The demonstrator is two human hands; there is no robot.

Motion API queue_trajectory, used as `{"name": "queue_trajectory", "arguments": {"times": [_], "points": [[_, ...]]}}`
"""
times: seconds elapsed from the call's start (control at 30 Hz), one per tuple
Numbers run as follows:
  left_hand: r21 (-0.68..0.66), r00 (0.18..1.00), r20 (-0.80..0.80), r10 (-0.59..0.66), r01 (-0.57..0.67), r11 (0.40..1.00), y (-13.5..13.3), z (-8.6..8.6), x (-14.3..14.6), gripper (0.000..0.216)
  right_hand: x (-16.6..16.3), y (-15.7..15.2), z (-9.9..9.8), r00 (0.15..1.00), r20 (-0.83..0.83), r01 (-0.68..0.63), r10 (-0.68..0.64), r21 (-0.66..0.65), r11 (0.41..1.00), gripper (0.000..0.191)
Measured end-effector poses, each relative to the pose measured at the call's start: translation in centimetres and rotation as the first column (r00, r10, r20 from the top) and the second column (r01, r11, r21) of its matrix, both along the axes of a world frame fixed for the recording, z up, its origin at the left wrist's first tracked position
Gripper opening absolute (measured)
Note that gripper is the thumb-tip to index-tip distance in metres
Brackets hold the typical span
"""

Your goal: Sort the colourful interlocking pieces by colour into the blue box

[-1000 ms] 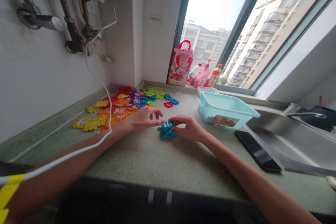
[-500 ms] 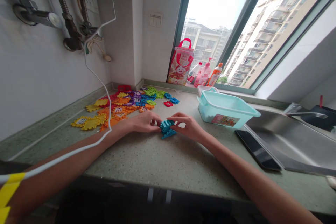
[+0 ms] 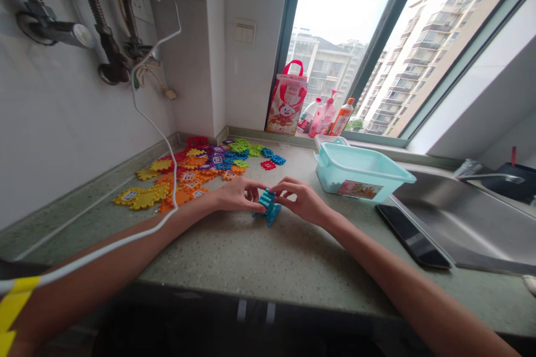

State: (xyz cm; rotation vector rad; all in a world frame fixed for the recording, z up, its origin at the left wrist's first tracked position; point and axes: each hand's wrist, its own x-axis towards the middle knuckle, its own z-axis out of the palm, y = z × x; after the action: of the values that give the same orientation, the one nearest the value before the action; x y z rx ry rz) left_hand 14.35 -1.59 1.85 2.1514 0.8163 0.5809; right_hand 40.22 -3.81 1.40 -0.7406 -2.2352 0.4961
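A small teal block assembly of interlocking plastic tiles rests on the speckled countertop. My left hand pinches its left side with fingers curled. From the other side my right hand grips it with thumb and fingertips. Behind my left hand lies a pile of loose coloured tiles in yellow, orange, purple, green, blue and red.
A light blue plastic tub stands right of my hands. A dark phone lies by the steel sink. A pink gift bag and bottles stand on the window sill. A white cable hangs over my left forearm.
My left hand has come in from open beside the teal piece to pinching it. The piece has been turned and tipped up between both hands.
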Motion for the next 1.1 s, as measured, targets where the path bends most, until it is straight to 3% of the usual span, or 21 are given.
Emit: {"name": "queue_trajectory", "arguments": {"times": [0.2, 0.33, 0.5, 0.8, 1.1], "points": [[-0.034, 0.999, 0.034, -0.011, 0.012, 0.999, -0.1, 0.1, 0.3, 0.061, 0.4, -0.5, 0.4, 0.998, 0.056, -0.028, 0.025, 0.063, 0.998, 0.027], [-0.06, 0.998, 0.057, -0.018, 0.021, 0.998, -0.1, 0.1, 0.3, 0.058, 0.0, -1.1, 0.1, 0.999, 0.054, 0.007, -0.007, -0.007, 1.0, 0.038], [-0.061, 0.998, 0.049, -0.044, 0.047, 0.997, 0.0, 0.0, 0.3, 0.057, -0.7, -1.5, -0.3, 0.998, 0.014, 0.062, -0.061, -0.096, 0.993, 0.032], [-0.065, 0.998, 0.012, -0.067, 0.068, 0.996, 0.1, 0.1, 0.6, 0.049, -0.9, -1.2, -1.0, 0.995, -0.081, 0.036, -0.049, -0.15, 0.988, 0.029], [-0.078, 0.997, 0.024, -0.077, 0.079, 0.994, -0.5, 0.6, 1.0, 0.042, -0.7, -1.0, -0.2, 0.999, 0.015, 0.047, -0.048, 0.059, 0.997, 0.034]]}}
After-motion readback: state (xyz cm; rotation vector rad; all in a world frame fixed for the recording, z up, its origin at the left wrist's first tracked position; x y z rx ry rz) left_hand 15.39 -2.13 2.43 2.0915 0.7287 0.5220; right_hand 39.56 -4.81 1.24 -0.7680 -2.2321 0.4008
